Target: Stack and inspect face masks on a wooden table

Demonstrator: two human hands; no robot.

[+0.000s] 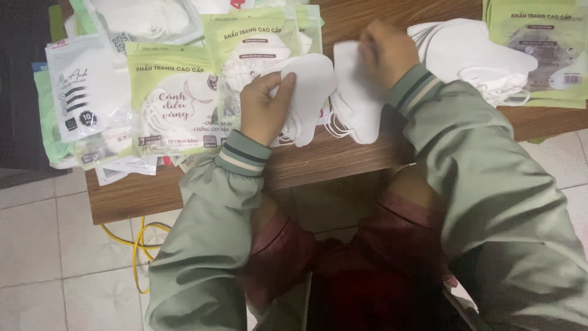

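My left hand (264,108) grips a folded white face mask (310,98) just above the wooden table (318,160), fingers curled over its left edge. My right hand (386,54) presses on a second white mask (357,104) right beside the first; the two masks touch at the middle. Ear loops hang from the second mask's lower left edge. Both arms wear pale green jacket sleeves with striped cuffs.
Green and white packets of masks (174,101) lie spread over the table's left side, with another packet (542,46) at the far right. A pile of loose white masks (471,55) sits right of my hands. A yellow cable (141,242) trails on the tiled floor.
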